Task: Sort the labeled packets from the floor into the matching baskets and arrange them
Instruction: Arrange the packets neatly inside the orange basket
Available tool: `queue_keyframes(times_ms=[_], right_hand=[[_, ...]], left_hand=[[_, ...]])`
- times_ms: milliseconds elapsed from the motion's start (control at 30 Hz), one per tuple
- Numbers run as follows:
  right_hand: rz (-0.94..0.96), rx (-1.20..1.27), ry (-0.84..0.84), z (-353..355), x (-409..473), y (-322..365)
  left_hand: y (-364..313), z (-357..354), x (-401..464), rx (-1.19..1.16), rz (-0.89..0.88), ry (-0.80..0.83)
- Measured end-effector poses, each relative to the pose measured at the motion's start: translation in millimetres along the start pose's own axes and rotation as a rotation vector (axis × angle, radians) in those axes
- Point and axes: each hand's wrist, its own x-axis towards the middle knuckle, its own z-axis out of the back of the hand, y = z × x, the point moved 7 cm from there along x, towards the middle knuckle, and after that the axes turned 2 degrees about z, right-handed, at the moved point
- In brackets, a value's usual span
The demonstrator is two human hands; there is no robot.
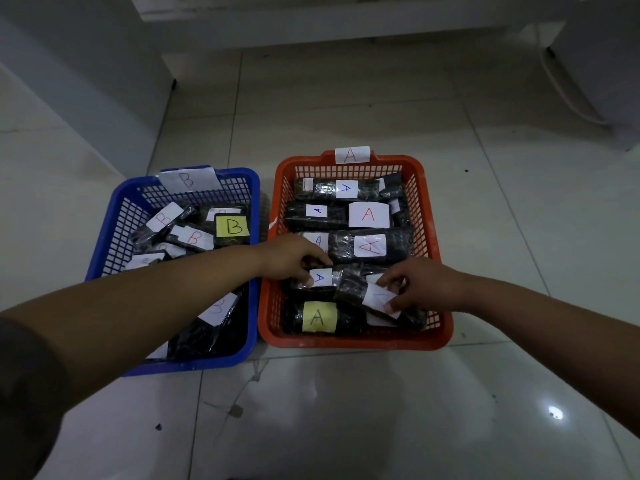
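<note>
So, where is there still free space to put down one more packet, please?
Bare floor lies in front of both baskets, and more to the right of the red basket. The blue basket has a bare far-left corner. The red basket is crowded with rows of packets, with both hands inside.

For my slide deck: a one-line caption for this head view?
Both hands arrange black A-labelled packets in the red plastic basket, beside the blue B basket.

A pale, glossy tiled floor (346, 410) fills the frame, with grout lines and a bright light reflection at lower right. Directly on it, at mid-frame, stand two plastic baskets side by side: a blue basket (114, 237) at left and a red basket (431, 237) at right, close together.
</note>
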Motion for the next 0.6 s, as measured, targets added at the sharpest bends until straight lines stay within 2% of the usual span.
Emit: queue_keyframes(times_ms=[333,467,600], right_hand=[[-0.005,-0.035,0.035,-6.5,3.8,1.3],[0.019,-0.162,0.097,-18.6,2.6,3.7],[0.020,-0.138,0.116,-17.9,3.3,4.0]], left_hand=[[-1.8,-1.0,1.8,0.073,-0.015,-0.004],[-3.2,-1.6,-0.5,0.058,-0.009,0.029],[-2.7,-3.9,-1.9,0.049,-0.001,0.042]])
